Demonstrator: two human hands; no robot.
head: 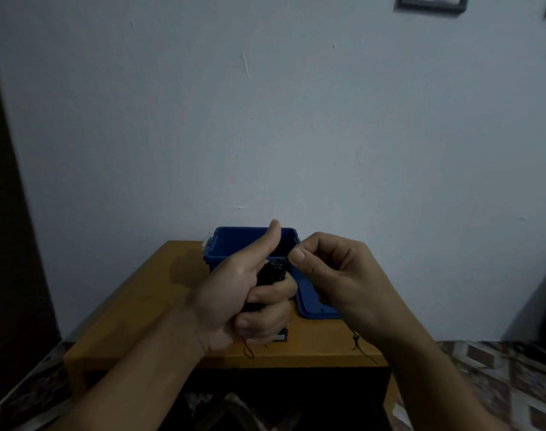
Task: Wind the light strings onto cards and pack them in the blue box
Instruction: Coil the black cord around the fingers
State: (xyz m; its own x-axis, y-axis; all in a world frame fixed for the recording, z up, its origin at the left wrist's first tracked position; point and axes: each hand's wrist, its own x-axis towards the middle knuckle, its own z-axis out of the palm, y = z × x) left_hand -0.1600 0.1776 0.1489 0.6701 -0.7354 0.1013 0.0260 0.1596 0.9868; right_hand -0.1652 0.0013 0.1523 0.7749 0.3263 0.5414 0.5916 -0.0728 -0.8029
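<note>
My left hand (234, 290) is closed around a dark bundle of light string (273, 270) wound on something I cannot make out, thumb pointing up. My right hand (330, 269) pinches a thin strand at the top of that bundle between thumb and forefinger. Behind both hands stands the open blue box (234, 244) on the wooden table. Its blue lid (312, 301) lies flat to the right of the box, partly hidden by my right hand. A loose dark wire end (360, 349) trails over the table's front edge.
The small wooden table (134, 306) stands against a pale wall. A thin red-dark wire loop (249, 351) hangs below my left hand. A small dark and orange item (281, 336) shows under my left fingers. Patterned floor tiles (498, 384) lie to the right.
</note>
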